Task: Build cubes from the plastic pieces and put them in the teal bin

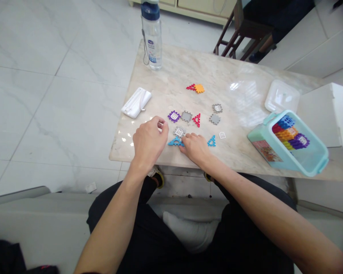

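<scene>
Two hands: both belong to the person seated at a marble-look table (165, 80), seen from the head; clock directions are centred on the blue triangle, with twelve pointing away from the body.
Blue triangle: the flat toothed piece (175, 142) lies near the table's close edge, between the hands. Its long axis seems to run from nine to three, one narrow corner pointing to nine; the other end is partly hidden by fingers.
Right hand: at three o'clock, the hand (194, 148) is bent low, its fingertips against the triangle's end, probably to steady it or keep it in line. Whether they pinch it I cannot tell.
Left hand: at nine o'clock, the hand (151, 139) is raised and half curled, thumb and forefinger leaving a small gap. No piece shows there, but the palm is turned away, so I cannot tell if it is empty.
Grey window square: just past twelve, this piece (179, 132) sits right against the triangle; whether their teeth interlock is unclear.
Loose pieces: a purple square (174, 116) at twelve, a red triangle (197, 120) between one and two, a second blue triangle (212, 141) at three, all lying flat, perhaps spread for easy reach.
Turquoise tub: well apart at three, open-topped (263, 139), holding more colourful pieces, seemingly kept aside to leave working room.
</scene>
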`<state>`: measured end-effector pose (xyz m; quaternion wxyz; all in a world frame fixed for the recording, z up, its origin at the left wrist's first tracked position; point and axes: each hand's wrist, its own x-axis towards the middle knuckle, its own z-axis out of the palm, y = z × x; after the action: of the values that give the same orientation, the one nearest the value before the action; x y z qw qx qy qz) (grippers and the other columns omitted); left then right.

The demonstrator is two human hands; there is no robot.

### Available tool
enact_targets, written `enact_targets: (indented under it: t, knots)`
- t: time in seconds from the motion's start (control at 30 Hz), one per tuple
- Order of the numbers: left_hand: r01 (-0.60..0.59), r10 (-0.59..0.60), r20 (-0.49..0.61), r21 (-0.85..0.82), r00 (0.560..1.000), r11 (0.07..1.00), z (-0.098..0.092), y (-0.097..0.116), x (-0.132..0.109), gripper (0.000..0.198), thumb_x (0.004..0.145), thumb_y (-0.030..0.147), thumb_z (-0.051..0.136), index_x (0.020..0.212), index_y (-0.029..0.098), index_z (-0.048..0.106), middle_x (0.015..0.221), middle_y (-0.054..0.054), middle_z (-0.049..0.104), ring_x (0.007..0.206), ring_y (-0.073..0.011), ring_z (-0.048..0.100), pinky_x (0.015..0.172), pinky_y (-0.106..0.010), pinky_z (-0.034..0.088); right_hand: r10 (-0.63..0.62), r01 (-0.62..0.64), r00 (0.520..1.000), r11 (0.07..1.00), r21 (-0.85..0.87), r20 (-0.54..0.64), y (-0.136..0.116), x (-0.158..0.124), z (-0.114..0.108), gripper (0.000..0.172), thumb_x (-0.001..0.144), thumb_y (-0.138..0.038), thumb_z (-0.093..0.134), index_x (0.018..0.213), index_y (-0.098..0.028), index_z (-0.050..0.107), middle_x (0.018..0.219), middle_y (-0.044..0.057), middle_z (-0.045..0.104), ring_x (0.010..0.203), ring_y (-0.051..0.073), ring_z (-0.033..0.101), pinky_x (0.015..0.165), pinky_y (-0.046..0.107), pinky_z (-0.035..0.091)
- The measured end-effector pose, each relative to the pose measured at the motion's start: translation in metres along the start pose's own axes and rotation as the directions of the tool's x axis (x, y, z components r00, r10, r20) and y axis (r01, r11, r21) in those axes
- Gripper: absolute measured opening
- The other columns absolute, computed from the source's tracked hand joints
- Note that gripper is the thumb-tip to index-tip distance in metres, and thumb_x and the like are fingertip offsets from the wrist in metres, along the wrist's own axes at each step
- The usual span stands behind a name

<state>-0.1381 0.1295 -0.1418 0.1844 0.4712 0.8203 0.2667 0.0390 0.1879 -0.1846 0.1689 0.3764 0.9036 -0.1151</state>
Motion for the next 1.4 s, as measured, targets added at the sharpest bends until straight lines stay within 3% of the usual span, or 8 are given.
enact_targets:
  t: [0.57, 0.83, 0.93, 1.07, 1.23, 1.4]
  knots:
    - [0.002, -0.002, 0.004, -0.03, 1.0, 1.0, 0.001, -0.002, 0.0, 0.029, 0.102, 0.04, 0.065, 0.129, 0.032, 0.07, 0.102, -0.005, 0.084, 0.096, -0.0315, 0.079, 0.09, -0.04, 0.054, 0.035, -0.036, 0.999, 0.999, 0.041, 0.009, -0.001, 0.004, 0.002, 0.027, 0.108, -0.032, 0.062, 0.118, -0.014, 0.08, 0.119, 0.02, 0.08, 0.114, 0.034, 0.074, 0.093, 0.04, 0.056]
    - [0.001, -0.001, -0.003, -0.037, 1.0, 0.999, 0.002, -0.001, 0.002, 0.032, 0.101, 0.041, 0.066, 0.132, 0.034, 0.069, 0.103, -0.004, 0.084, 0.095, -0.0296, 0.078, 0.09, -0.039, 0.054, 0.027, -0.028, 1.0, 0.999, 0.037, 0.003, 0.0, -0.008, -0.001, 0.028, 0.108, -0.037, 0.066, 0.118, -0.014, 0.079, 0.119, 0.019, 0.079, 0.115, 0.034, 0.074, 0.09, 0.039, 0.056]
    - [0.004, -0.004, 0.0, -0.041, 1.0, 0.999, 0.001, 0.001, 0.003, 0.031, 0.1, 0.042, 0.066, 0.13, 0.034, 0.07, 0.104, -0.005, 0.084, 0.097, -0.0303, 0.078, 0.093, -0.041, 0.055, 0.105, -0.106, 0.994, 0.993, 0.053, 0.005, 0.019, -0.016, -0.016, 0.031, 0.105, -0.043, 0.074, 0.116, -0.015, 0.079, 0.118, 0.018, 0.08, 0.111, 0.034, 0.075, 0.085, 0.038, 0.055]
    - [0.01, -0.01, 0.003, -0.055, 1.0, 0.998, 0.001, 0.003, 0.004, 0.03, 0.1, 0.042, 0.067, 0.128, 0.033, 0.071, 0.105, -0.005, 0.083, 0.099, -0.0301, 0.078, 0.094, -0.041, 0.056, 0.208, -0.205, 0.977, 0.976, 0.071, -0.035, 0.075, -0.028, -0.028, 0.028, 0.103, -0.031, 0.076, 0.128, -0.017, 0.076, 0.12, 0.015, 0.079, 0.113, 0.032, 0.074, 0.086, 0.037, 0.054]
    - [-0.01, 0.011, 0.013, -0.027, 1.0, 1.0, 0.004, 0.008, 0.003, 0.03, 0.1, 0.042, 0.067, 0.128, 0.033, 0.072, 0.104, -0.005, 0.084, 0.093, -0.0287, 0.078, 0.091, -0.04, 0.056, 0.059, -0.059, 0.998, 0.998, 0.019, 0.0, 0.134, -0.039, -0.01, 0.05, 0.097, -0.023, 0.084, 0.144, -0.019, 0.07, 0.138, 0.014, 0.071, 0.126, 0.03, 0.068, 0.099, 0.036, 0.052]
    - [-0.086, 0.091, 0.071, -0.063, 0.993, 0.994, 0.014, 0.013, 0.004, 0.029, 0.1, 0.043, 0.066, 0.126, 0.031, 0.075, 0.101, -0.005, 0.085, 0.09, -0.0269, 0.078, 0.088, -0.037, 0.057, -0.038, 0.039, 0.999, 0.998, -0.047, 0.019, 0.141, -0.044, 0.007, 0.034, 0.102, -0.025, 0.075, 0.136, -0.019, 0.075, 0.14, 0.015, 0.068, 0.126, 0.029, 0.064, 0.102, 0.037, 0.048]
